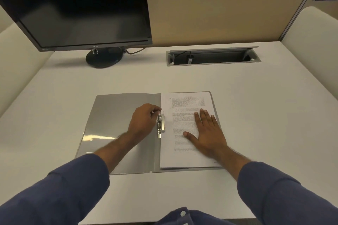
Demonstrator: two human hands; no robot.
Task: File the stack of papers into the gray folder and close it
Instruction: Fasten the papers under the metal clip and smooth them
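The gray folder [113, 115] lies open on the white desk, its left cover flat and glossy. A stack of printed papers [184, 151] rests on its right half, aligned against the spine. A metal clip [161, 125] sits at the spine over the papers' left edge. My left hand [144, 120] has its fingers pinched on the top of that clip. My right hand [206, 133] lies flat on the papers with its fingers spread, pressing them down.
A black monitor [76, 5] on a round stand [104, 57] occupies the back left. An open cable tray [213, 57] is set into the desk at the back right. A beige partition [219, 16] closes the far side.
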